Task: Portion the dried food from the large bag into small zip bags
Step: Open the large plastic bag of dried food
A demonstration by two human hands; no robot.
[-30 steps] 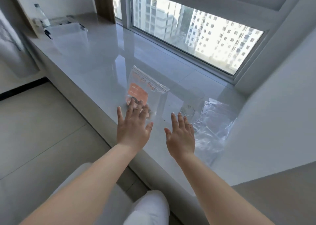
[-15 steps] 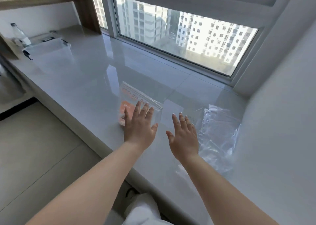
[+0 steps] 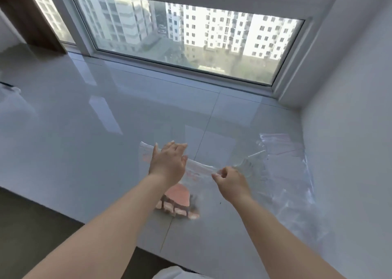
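Note:
The large clear zip bag (image 3: 197, 185) stands on the glossy white counter (image 3: 84, 134), with an orange label and dark dried food (image 3: 180, 203) at its bottom. My left hand (image 3: 167, 164) is curled over the left part of its zip edge. My right hand (image 3: 231, 182) pinches the right end of that edge between thumb and fingers. A heap of small clear zip bags (image 3: 284, 168) with pink strips lies just right of my right hand.
A small clear cup (image 3: 246, 166) stands right behind my right hand. The white wall (image 3: 350, 130) closes the right side and the window (image 3: 191, 41) the back. The counter's front edge (image 3: 53, 206) drops to a dark floor. A clear box corner (image 3: 8, 90) shows far left.
Both hands went from hovering open above the counter to taking hold of the large bag's top edge. The bag now stands up between them. The view has shifted closer and to the right.

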